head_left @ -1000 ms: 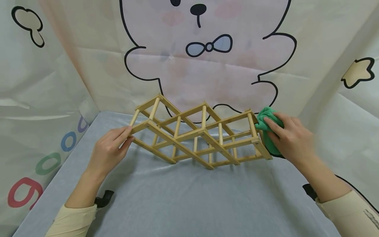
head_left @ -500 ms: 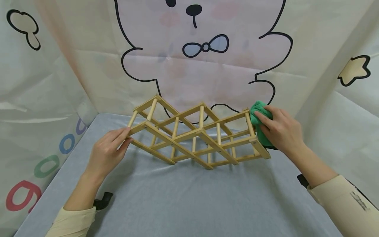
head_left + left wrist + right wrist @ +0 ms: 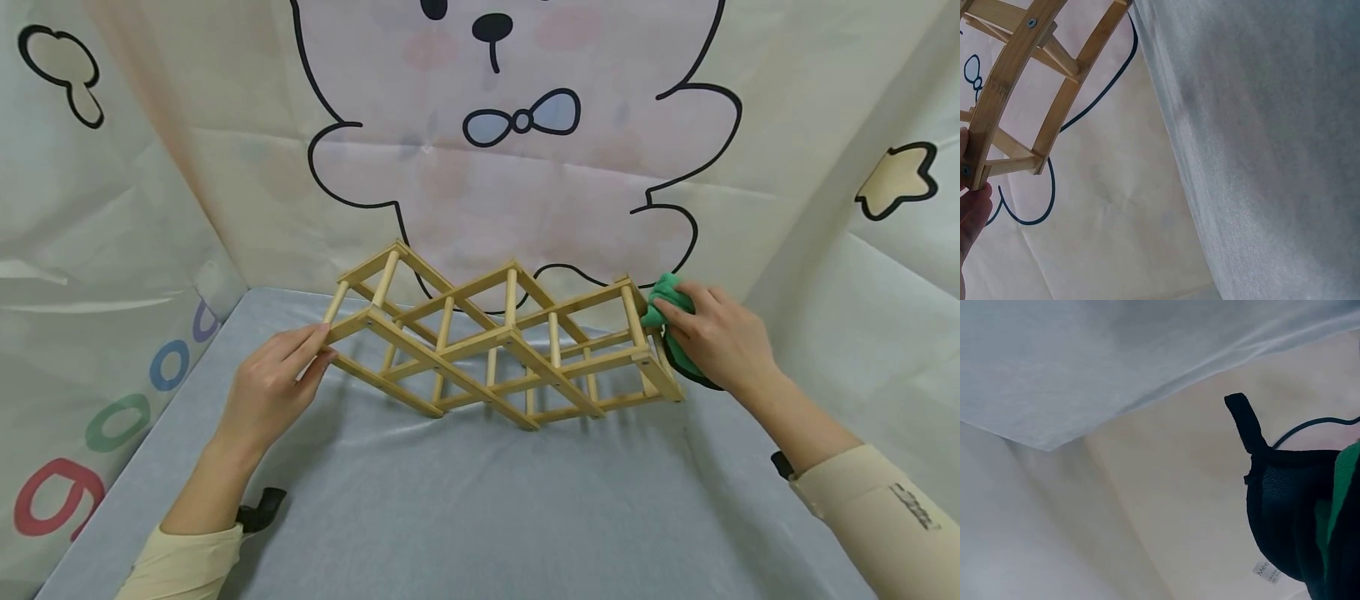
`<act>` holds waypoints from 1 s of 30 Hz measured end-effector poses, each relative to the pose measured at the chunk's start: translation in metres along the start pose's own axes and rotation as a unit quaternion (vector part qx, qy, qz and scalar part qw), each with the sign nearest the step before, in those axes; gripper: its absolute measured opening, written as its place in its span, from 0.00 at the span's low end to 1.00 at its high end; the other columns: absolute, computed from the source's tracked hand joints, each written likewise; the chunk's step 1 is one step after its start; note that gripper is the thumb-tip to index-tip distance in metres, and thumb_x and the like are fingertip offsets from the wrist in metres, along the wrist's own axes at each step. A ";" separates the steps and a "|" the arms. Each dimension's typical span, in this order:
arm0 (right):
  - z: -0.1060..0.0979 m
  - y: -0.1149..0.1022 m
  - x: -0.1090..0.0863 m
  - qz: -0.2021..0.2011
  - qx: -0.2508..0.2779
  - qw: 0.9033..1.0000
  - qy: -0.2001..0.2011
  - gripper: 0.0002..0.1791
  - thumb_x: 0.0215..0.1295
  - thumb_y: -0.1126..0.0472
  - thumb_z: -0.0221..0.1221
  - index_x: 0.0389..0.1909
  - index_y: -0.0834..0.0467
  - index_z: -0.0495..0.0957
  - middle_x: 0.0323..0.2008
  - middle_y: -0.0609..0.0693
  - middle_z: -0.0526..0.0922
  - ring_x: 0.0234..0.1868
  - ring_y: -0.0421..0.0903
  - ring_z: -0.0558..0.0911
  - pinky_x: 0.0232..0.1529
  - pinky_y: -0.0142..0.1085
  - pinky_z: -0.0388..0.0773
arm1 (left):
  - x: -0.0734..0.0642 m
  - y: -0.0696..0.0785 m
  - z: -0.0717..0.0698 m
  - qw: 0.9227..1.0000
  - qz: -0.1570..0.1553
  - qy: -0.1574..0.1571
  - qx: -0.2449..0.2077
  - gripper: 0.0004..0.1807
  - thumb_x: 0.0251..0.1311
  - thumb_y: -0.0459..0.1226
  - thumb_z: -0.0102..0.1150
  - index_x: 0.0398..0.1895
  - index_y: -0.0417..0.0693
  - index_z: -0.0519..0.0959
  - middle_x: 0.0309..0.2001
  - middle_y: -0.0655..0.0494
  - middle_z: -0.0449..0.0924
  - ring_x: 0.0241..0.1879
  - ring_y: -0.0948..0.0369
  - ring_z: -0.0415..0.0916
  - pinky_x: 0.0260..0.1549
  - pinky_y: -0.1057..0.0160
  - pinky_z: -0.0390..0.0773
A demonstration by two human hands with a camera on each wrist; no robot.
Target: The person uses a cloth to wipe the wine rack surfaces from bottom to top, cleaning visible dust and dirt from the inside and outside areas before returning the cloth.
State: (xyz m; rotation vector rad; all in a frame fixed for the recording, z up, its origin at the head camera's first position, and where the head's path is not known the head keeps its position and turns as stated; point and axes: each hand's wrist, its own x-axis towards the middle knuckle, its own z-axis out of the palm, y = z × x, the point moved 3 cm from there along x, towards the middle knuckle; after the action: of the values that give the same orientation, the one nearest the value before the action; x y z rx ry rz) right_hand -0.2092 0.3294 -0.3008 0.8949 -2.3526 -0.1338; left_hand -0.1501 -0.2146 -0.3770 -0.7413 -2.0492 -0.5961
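Note:
A lattice wooden wine rack [image 3: 437,360] stands expanded across the middle of the head view, made of pale slats and round dowels. My left hand [image 3: 273,379] pinches its left end corner between thumb and fingers. In the left wrist view, fingertips [image 3: 974,209] lie at the end of a screwed slat of the rack [image 3: 1007,87]. At the opposite end, my right hand [image 3: 723,337] grips a bunched green cloth [image 3: 663,292] right at the end dowel and slats. The right wrist view shows the cloth's dark underside [image 3: 1279,512], hanging loop [image 3: 1247,422] and white label; the hand is out of that view.
A grey-blue cloth covers the table [image 3: 480,517] under the rack. Close behind rises a fabric backdrop [image 3: 480,183] with a printed bear, and side panels [image 3: 885,317] enclose left and right. A dark piece [image 3: 262,508] shows at the left wrist.
The right hand slid the green cloth leftward and up along the rack's right end, then came back down and slightly right. The left hand keeps its hold, and the rack stays in place.

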 end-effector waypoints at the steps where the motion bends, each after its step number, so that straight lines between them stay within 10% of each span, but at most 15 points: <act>1: 0.001 0.001 -0.002 0.003 0.002 1.000 -0.001 0.25 0.52 0.70 0.76 0.53 0.57 0.87 0.52 0.67 0.80 0.42 0.67 0.82 0.21 0.60 0.83 | 0.000 0.000 0.000 1.000 0.000 0.000 0.000 0.29 0.45 0.22 0.78 0.56 0.32 0.85 0.46 0.39 0.88 0.39 0.42 0.85 0.36 0.45 0.87; 19: -0.020 -0.014 0.034 -0.001 0.032 0.999 0.027 0.28 0.51 0.72 0.76 0.57 0.60 0.86 0.56 0.66 0.81 0.41 0.66 0.81 0.17 0.60 0.81 | 0.000 0.001 -0.001 1.000 -0.006 -0.001 0.001 0.29 0.45 0.21 0.78 0.56 0.33 0.85 0.45 0.40 0.88 0.39 0.43 0.85 0.35 0.46 0.87; 30: -0.056 -0.019 0.068 -0.005 0.021 0.993 0.120 0.26 0.50 0.72 0.76 0.53 0.57 0.88 0.53 0.63 0.84 0.39 0.67 0.81 0.18 0.64 0.79 | 0.000 0.000 0.000 1.000 -0.006 -0.001 -0.005 0.30 0.44 0.21 0.79 0.56 0.32 0.85 0.45 0.40 0.88 0.39 0.43 0.85 0.36 0.47 0.87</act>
State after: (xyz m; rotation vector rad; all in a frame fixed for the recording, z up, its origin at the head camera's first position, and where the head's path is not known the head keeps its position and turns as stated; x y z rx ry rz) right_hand -0.2053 0.2781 -0.2264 0.8897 -2.1343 0.0186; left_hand -0.1498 -0.2142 -0.3770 -0.7353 -2.0562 -0.6125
